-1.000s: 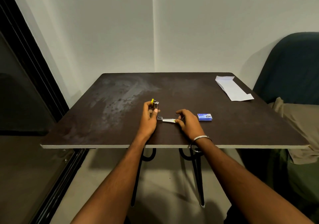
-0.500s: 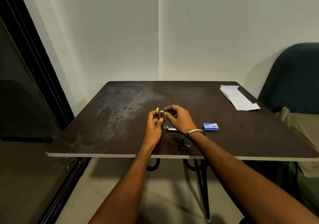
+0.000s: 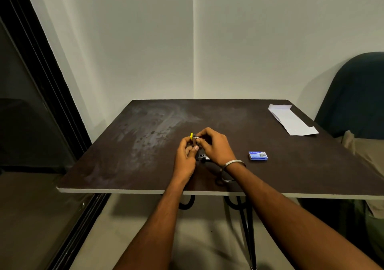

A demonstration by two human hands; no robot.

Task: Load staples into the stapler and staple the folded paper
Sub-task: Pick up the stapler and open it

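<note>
A small stapler point(image 3: 194, 138) with a yellow top stands swung open on the dark table point(image 3: 291, 176), its metal base point(image 3: 202, 157) lying flat toward me. My left hand point(image 3: 186, 157) grips the raised upper arm. My right hand point(image 3: 214, 146) pinches at the top of that arm with fingertips closed; whether a staple strip sits between them is too small to tell. The blue staple box point(image 3: 257, 155) lies to the right of my hands. The folded white paper point(image 3: 292, 121) rests at the table's far right corner.
A dark blue chair back point(image 3: 353, 95) and a beige cloth point(image 3: 369, 151) sit just past the table's right edge. A black door frame point(image 3: 41, 78) runs along the left. White walls close the table's far side.
My right hand left the stapler's flat base and rose to the top of the raised arm, where it now pinches beside my left hand. The view also shifted downward slightly.
</note>
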